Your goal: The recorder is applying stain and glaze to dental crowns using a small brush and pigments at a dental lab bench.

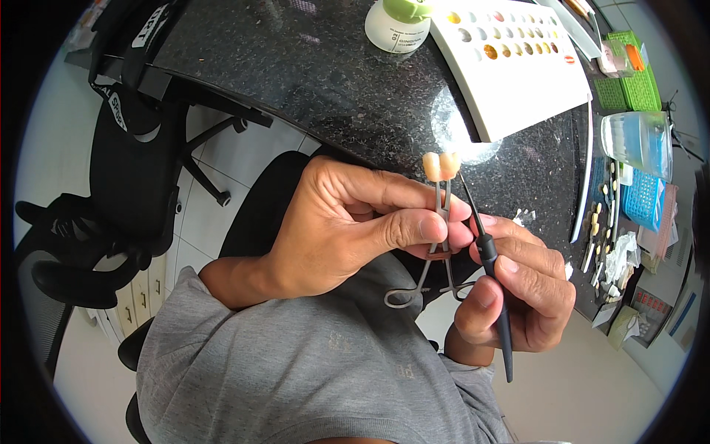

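Note:
My left hand (325,222) grips a metal hemostat (420,285), its finger loops pointing toward me. At its upward tips sit tooth-coloured dental crowns (441,166), side by side. A reddish-brown band (439,256) lies across the hemostat's shanks below my thumb. In my right hand (543,288), a fine brush (488,253) with a black handle is held between thumb and fingers. The brush's thin tip points up, close to the right side of the crowns; whether it touches them I cannot tell. Fingers of both hands are near each other beside the hemostat.
On the black speckled counter (296,66) lies a white palette (510,100) with rows of coloured wells. A green-lidded jar (399,28) stands beside it. To the right are a clear container (637,140), a blue basket (642,198) and tooth-shaped tabs (594,226). A black chair (133,163) is left.

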`<state>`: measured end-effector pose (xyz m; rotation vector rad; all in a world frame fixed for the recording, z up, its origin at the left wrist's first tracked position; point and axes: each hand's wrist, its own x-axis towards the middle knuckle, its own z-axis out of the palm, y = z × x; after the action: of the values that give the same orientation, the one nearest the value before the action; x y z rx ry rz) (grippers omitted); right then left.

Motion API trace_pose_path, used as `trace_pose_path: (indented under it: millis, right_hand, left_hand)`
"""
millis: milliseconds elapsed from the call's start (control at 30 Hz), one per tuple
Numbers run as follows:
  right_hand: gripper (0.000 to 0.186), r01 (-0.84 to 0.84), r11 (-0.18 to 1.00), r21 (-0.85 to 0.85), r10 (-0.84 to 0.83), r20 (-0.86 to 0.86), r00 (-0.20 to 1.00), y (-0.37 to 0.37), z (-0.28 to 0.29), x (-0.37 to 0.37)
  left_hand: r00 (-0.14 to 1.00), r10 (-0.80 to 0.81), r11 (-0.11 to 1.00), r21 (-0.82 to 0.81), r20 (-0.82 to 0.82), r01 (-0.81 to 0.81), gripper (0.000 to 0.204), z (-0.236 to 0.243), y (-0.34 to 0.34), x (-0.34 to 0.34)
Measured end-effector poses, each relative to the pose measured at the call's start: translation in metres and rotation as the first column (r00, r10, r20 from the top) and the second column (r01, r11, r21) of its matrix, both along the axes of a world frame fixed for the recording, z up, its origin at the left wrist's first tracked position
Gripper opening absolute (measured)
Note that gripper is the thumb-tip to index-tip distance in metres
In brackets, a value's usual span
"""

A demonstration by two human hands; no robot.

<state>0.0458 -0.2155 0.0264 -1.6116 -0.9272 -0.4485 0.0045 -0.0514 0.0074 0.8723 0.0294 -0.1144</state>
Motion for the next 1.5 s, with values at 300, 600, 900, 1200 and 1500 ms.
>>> trace_pose_path:
  millis: [300, 600, 900, 1200, 1500]
  right_hand:
    - [0.021, -0.002, 1.0, -0.007, 0.002, -0.002, 1.0, -0.0004, 0.0002, 0.0002]
    - [0.021, -0.003, 1.0, -0.019, 0.003, 0.007, 1.0, -0.0009, -0.0001, 0.0005]
    - [0.021, -0.036, 0.999, -0.018, 0.035, -0.015, 0.999, -0.0028, 0.0014, -0.0001]
    - [0.021, -0.033, 0.999, -0.005, 0.033, -0.019, 0.999, -0.0012, 0.0008, -0.001]
    - [0.021, -0.034, 0.999, -0.016, 0.034, -0.011, 0.999, -0.0023, 0.0004, -0.0001]
  left_hand:
    - [1.0, 0.0, 1.0, -0.017, 0.003, 0.0, 0.019, 0.0, 0.0002, 0.0]
    - [1.0, -0.001, 1.0, -0.002, -0.006, 0.001, 0.018, -0.0008, 0.0002, 0.0001]
    - [1.0, 0.006, 1.0, -0.019, 0.018, -0.006, 0.017, -0.0019, -0.0005, 0.0]
    - [1.0, 0.021, 0.999, -0.03, 0.007, -0.021, 0.017, -0.0014, -0.0007, -0.0004]
    - [1.0, 0.007, 0.999, -0.033, 0.014, -0.006, 0.017, -0.0014, 0.0002, -0.0003]
